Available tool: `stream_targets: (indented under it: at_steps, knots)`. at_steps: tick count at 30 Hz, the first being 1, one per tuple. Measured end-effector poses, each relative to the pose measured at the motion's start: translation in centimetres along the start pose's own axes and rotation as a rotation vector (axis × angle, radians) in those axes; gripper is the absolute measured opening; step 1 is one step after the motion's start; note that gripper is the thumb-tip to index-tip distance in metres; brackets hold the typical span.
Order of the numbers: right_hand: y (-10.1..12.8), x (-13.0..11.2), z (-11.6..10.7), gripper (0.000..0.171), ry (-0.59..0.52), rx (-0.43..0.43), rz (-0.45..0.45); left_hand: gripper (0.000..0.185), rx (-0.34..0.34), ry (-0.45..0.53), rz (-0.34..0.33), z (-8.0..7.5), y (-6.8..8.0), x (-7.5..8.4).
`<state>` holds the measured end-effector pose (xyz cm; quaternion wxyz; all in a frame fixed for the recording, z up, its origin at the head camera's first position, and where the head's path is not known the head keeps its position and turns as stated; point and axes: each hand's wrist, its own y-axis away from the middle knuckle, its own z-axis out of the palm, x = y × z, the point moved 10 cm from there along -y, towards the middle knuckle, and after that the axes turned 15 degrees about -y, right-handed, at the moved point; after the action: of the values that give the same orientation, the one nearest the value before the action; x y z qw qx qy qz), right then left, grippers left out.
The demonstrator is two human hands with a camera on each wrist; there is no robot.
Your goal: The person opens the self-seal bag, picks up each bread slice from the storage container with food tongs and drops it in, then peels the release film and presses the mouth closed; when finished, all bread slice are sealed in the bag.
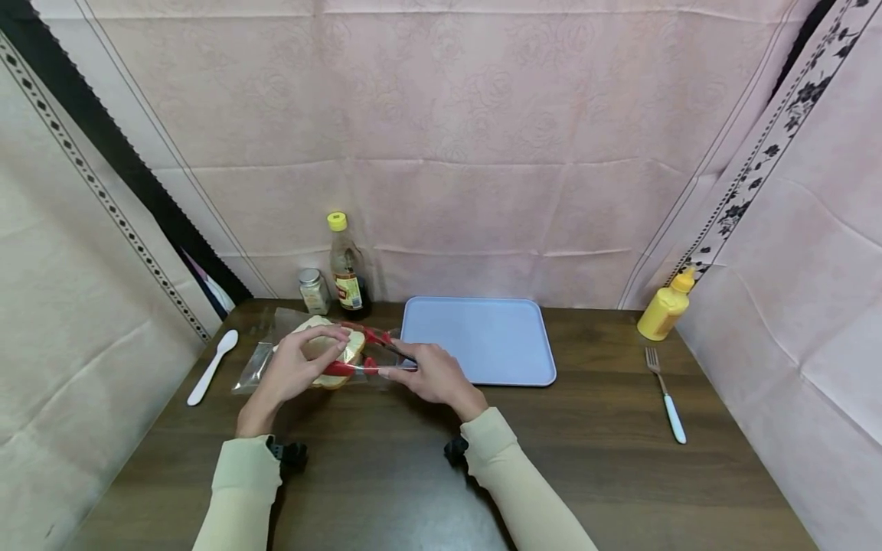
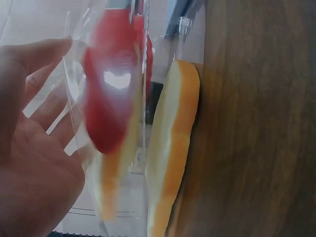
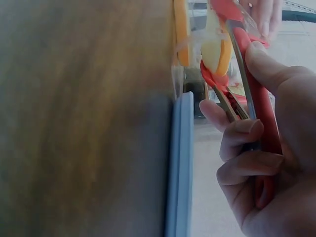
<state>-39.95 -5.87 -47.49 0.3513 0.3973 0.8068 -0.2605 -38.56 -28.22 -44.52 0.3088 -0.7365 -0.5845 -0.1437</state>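
My right hand (image 1: pixel 434 373) grips red-tipped tongs (image 3: pixel 259 94) by their handles, fingers curled round them. The tongs' red heads (image 2: pixel 111 84) reach into a clear plastic bag (image 1: pixel 256 367), one on each side of a bread slice (image 2: pixel 109 187). A second bread slice (image 2: pixel 173 138) lies low in the bag, close against the table. My left hand (image 1: pixel 299 367) is at the bag's upper side, its thumb and fingers pinching the film. Part of the bread is hidden behind the left hand in the head view.
A light blue tray (image 1: pixel 478 340) lies right of the bag. Behind the bag stand a dark sauce bottle (image 1: pixel 349 275) and a small lidded jar (image 1: pixel 314 292). A white spoon (image 1: pixel 212 369) lies left; a fork (image 1: pixel 667 398) and yellow squeeze bottle (image 1: pixel 664 308) are far right.
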Motion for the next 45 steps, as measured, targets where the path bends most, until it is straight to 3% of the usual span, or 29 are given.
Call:
stream_targets:
  at_steps: [18,28,35,39,45]
  knots:
    - [0.1,-0.8,1.3,0.078,0.052,-0.009,0.004,0.021,-0.058,0.044,0.008,1.5,0.0,0.0]
    - [0.3,-0.5,0.8,0.077,-0.072,-0.017,-0.025,0.018,-0.068,0.043,0.038,1.9,0.0,-0.1]
    - [0.4,-0.5,0.5,0.078,-0.057,0.018,-0.053,0.024,-0.058,-0.019,-0.03,0.9,0.1,-0.1]
    - [0.7,-0.5,0.4,0.071,-0.061,0.024,-0.052,0.025,-0.063,-0.02,-0.026,0.8,0.0,0.1]
    - [1.2,0.1,0.1,0.068,-0.207,0.014,-0.021,0.019,-0.07,0.029,-0.019,0.9,-0.1,0.2]
